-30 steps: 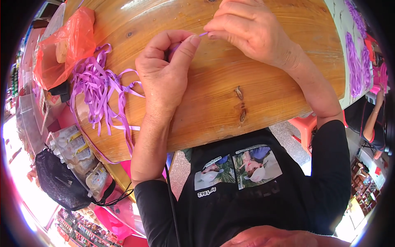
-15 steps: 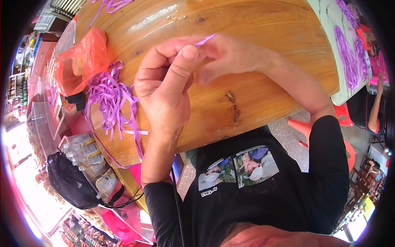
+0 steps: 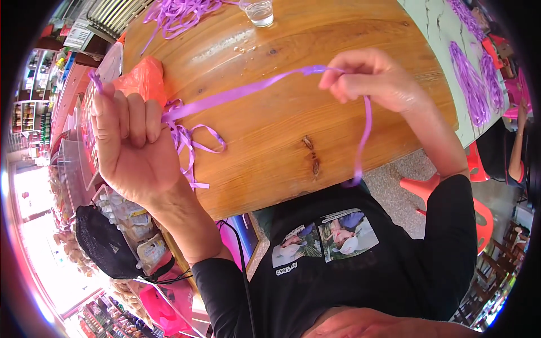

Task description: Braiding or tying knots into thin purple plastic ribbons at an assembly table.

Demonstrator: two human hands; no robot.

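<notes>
A purple ribbon stretches above the wooden table between my two hands. At the left, my left hand is raised with its fingers curled round one end, and a short purple tip sticks up past the thumb. My right hand pinches the ribbon further along, beside a small bunched or knotted spot. From there a loose tail hangs down toward the table's near edge. Behind my left hand, loose ribbons lie on the table, partly hidden by the hand and wrist.
An orange plastic bag sits at the table's left. Another purple ribbon heap and a clear glass stand at the far side. A marble-patterned table with ribbon bundles adjoins at right, near a red stool and another person's arm.
My hands have moved apart, left hand leftward and right hand rightward, drawing the ribbon out between them. The view has shifted, bringing the glass and more of the far heap into sight.
</notes>
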